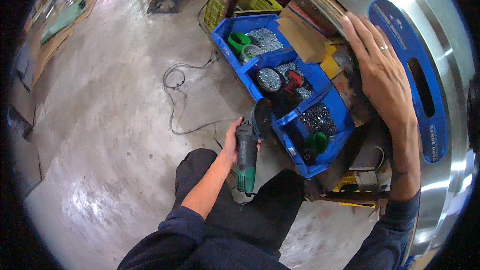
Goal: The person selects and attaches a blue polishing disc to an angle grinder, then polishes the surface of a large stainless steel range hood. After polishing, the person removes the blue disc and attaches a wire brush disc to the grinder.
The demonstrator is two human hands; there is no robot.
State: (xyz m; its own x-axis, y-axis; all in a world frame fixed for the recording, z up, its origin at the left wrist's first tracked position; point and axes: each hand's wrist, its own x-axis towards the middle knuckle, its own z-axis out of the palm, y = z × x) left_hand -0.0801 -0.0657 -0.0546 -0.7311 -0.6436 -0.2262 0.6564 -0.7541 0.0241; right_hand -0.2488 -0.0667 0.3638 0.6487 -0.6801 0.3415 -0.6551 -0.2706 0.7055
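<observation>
Steel unit (452, 220): stiff, smooth, probably slick under a palm; a blue label (397, 30) lies along its left edge.
Blue bins (327, 161): three in a row, left of that edge, holding loose metal fasteners (265, 39).
Angle grinder (246, 157): held in the air off the left edge of the bins, near the lowest one's corner; likely fairly heavy and rigid, best taken round the body, clear of the wheel.
Right hand (382, 70): flat on the steel unit's left edge, fingers straight, gripping nothing.
Left hand (230, 142): wrapped round the grinder's body, behind its head.
Disc (262, 118): thin, perhaps brittle, no place for fingers.
</observation>
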